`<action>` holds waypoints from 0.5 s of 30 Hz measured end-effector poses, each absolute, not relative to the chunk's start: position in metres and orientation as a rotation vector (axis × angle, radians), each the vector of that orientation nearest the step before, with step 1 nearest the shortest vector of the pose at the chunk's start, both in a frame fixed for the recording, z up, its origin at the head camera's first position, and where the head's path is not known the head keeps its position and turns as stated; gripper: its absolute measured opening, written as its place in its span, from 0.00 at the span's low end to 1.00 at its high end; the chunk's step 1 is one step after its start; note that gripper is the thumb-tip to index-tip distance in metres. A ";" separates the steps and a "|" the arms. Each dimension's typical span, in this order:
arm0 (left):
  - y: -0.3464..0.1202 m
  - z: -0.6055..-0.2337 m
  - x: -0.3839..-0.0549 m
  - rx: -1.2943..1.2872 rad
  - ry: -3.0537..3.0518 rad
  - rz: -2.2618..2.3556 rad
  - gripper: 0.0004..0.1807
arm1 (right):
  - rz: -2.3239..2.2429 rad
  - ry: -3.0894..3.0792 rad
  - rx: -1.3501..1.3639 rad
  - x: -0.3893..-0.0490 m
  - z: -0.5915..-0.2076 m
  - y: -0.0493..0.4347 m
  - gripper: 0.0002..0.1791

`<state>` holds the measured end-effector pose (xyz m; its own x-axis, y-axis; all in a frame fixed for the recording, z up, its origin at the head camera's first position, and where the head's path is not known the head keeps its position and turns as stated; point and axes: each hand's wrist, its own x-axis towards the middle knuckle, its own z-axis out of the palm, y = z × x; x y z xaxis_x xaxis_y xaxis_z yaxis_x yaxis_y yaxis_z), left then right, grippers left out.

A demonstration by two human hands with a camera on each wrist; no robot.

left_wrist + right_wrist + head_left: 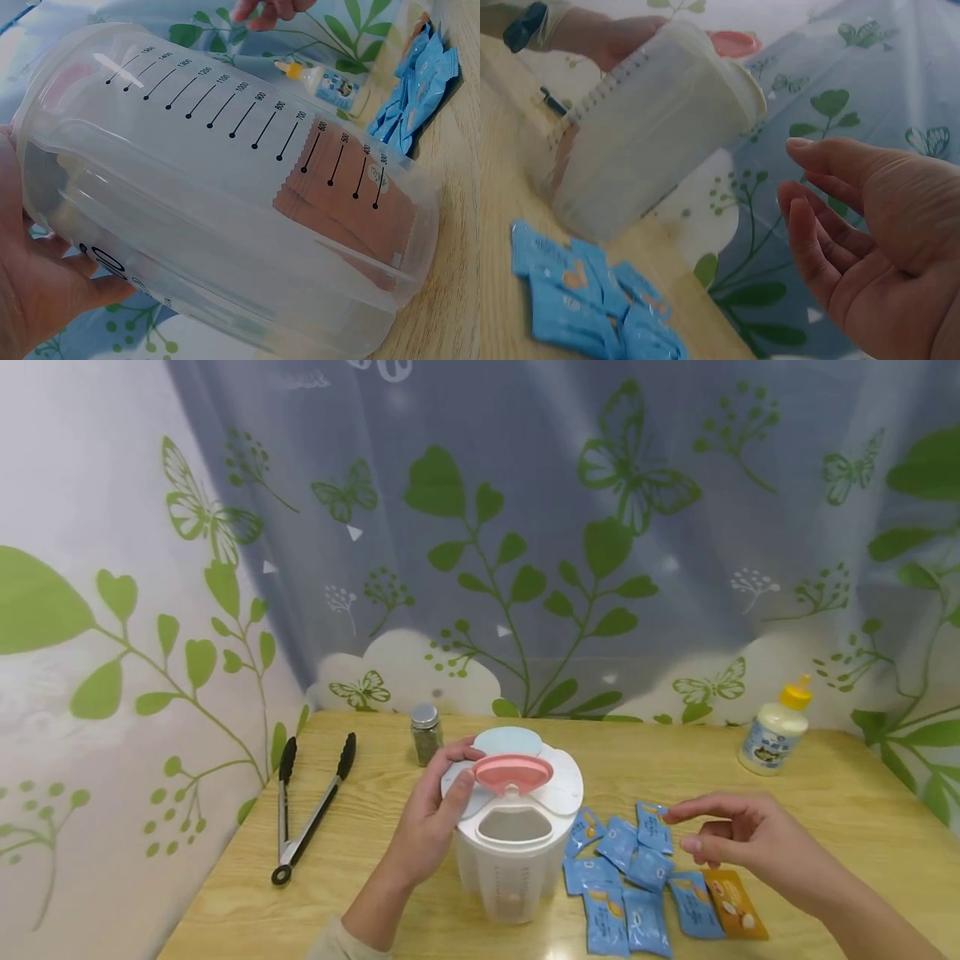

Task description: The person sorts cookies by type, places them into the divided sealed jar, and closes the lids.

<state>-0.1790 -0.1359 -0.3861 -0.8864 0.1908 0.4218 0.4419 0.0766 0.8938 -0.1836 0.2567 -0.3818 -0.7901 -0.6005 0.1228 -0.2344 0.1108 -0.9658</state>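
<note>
A translucent plastic storage container with a white sectioned lid stands on the table. Its pink flap is raised beside an opening, while a light blue flap lies behind. My left hand grips the container at its upper left side, thumb on the lid. Through the wall marked with measuring lines, an orange-brown packet shows inside at the bottom. With nothing between its fingers, my right hand hovers over the right side of a pile of small blue packets. In the right wrist view its fingers are loosely bent.
An orange packet lies at the pile's right end. Black-and-silver tongs lie spread at the left. Behind the container is a small jar with a grey lid. A yellow-capped bottle stands at the back right, near the patterned curtain.
</note>
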 end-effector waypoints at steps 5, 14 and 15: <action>-0.136 -0.387 -0.178 -0.632 -2.162 -1.892 0.13 | -1.701 2.141 -0.709 -0.180 -0.398 0.277 0.20; -0.136 -0.386 -0.178 -0.653 -2.164 -1.886 0.13 | -1.676 2.102 -0.684 -0.180 -0.419 0.302 0.23; -0.136 -0.386 -0.178 -0.653 -2.165 -1.889 0.13 | -1.672 2.091 -0.668 -0.180 -0.421 0.304 0.24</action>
<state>-0.1779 -0.1355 -0.3859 -0.8838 0.1982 0.4238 0.4468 0.0887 0.8902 -0.1805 0.3037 -0.4212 -0.8150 -0.5795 -0.0002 -0.1274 0.1795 -0.9755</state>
